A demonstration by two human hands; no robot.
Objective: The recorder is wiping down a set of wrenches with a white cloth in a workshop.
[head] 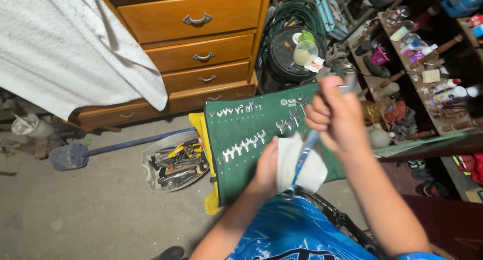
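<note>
Head view: long, silvery-blue wrench (302,157)

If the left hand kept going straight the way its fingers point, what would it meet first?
The left hand, wrapped in a white cloth around the wrench, points up the picture. First in that line looks to be the green wrench roll, though depth is unclear.

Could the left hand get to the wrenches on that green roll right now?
Probably not at once: the left hand is wrapped in a white cloth around a wrench. Nothing lies between it and the green tool roll, though.
</note>
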